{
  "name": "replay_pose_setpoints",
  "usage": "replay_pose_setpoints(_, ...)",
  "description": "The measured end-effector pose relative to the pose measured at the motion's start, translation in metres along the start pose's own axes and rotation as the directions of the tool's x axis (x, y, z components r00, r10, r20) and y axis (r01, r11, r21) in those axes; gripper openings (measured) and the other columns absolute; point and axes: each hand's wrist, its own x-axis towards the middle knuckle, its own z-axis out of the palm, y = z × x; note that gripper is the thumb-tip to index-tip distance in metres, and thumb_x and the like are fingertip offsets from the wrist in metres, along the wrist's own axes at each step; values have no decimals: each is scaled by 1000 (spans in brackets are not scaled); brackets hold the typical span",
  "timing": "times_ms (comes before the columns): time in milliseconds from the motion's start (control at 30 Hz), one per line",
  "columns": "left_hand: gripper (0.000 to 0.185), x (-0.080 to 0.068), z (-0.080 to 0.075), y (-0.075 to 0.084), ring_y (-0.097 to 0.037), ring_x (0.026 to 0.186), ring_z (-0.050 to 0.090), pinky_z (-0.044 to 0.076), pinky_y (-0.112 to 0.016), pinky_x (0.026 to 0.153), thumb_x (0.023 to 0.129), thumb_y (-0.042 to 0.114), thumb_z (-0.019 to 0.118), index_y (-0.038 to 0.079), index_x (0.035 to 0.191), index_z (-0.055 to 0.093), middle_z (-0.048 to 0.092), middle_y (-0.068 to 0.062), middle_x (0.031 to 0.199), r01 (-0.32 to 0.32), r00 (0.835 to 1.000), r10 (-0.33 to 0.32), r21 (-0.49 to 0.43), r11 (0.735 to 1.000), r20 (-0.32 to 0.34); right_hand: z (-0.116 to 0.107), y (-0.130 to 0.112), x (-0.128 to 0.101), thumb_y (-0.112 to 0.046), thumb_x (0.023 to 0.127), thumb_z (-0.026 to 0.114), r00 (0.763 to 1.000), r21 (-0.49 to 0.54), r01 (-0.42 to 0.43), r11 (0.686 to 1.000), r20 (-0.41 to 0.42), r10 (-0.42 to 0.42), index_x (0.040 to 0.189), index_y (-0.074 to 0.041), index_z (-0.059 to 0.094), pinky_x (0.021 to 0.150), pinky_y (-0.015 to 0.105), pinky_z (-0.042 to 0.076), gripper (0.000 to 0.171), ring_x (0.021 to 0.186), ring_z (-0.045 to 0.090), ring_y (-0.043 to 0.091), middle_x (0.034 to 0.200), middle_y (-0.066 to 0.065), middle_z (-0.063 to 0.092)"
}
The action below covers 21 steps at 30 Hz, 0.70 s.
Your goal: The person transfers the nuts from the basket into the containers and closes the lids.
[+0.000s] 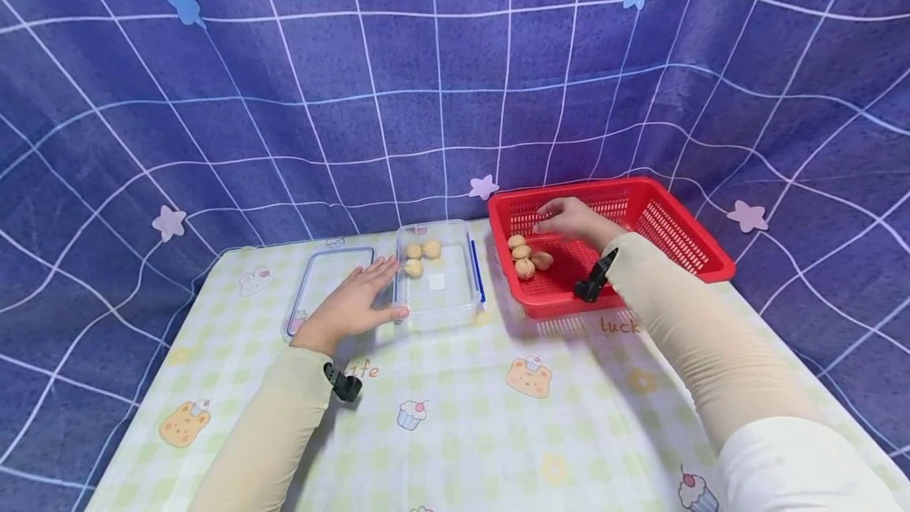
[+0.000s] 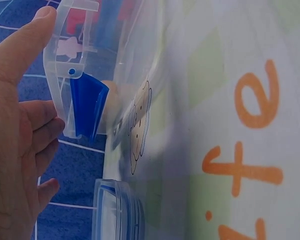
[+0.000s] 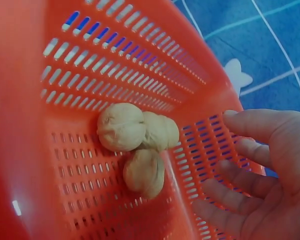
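Observation:
My left hand [image 1: 359, 299] rests its straight fingers and thumb along the left rim of a clear plastic food container [image 1: 439, 311]. Three walnuts [image 1: 414, 268] lie together in its back left part. In the left wrist view, a blue latch [image 2: 87, 105] hangs down on the side by the hand. Over the left part of a red plastic basket [image 1: 678, 224] hovers my right hand [image 1: 571, 221], its fingers loosely bent and holding nothing. Several walnuts [image 1: 524, 269] cluster against the basket's left wall; the right wrist view shows these walnuts [image 3: 121, 127] just beyond the fingertips.
A clear lid [image 1: 329, 271] with a blue seal lies on the table left of the container, partly behind the left hand. Another blue latch [image 1: 478, 271] sticks out at the container's right side, toward the basket. A blue curtain [image 1: 398, 125] hangs right behind the table.

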Motion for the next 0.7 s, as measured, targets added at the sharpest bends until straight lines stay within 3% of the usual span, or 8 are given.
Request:
replay_pose_setpoints(133,97,1,-1,0,-35,153,19,10,-56,124,92,66,59,5,160,25,26,-15,165,-6,1000,6,7,1000,-3,-8,5,2,-16,95,69,1000,48,-15,999,-1,15,140,6,51,96,54,54,53,108,63,32,135,26,55)
replay_pose_setpoints(267,97,1,-3,0,-36,153,20,10,-56,124,92,65,59,5,160,25,26,-15,165,-5,1000,5,7,1000,-4,-15,10,6,-17,95,70,1000,73,-11,997,2,11,139,6,51,95,55,55,53,97,65,22,128,23,60)
replay_pose_setpoints(333,97,0,-3,1,-35,153,20,10,-56,124,92,65,60,6,160,25,26,-15,165,-4,1000,4,-1,1000,-2,-17,13,9,-17,95,69,1000,68,-2,998,20,1,139,7,50,94,54,55,54,93,66,18,125,21,62)
replay_pose_setpoints(567,98,0,0,0,-35,153,19,10,-56,124,92,66,59,3,159,27,24,-14,166,-2,1000,2,4,1000,11,-20,24,20,-16,95,71,993,83,1,997,117,-11,144,6,45,100,59,51,60,95,70,22,119,15,63)
replay_pose_setpoints(700,97,1,0,-1,-36,153,19,10,-55,124,92,66,59,4,160,26,25,-14,166,0,1000,-1,7,1000,8,-20,30,25,-18,94,73,988,65,6,998,155,-16,145,4,45,100,59,50,62,97,65,20,126,19,59)
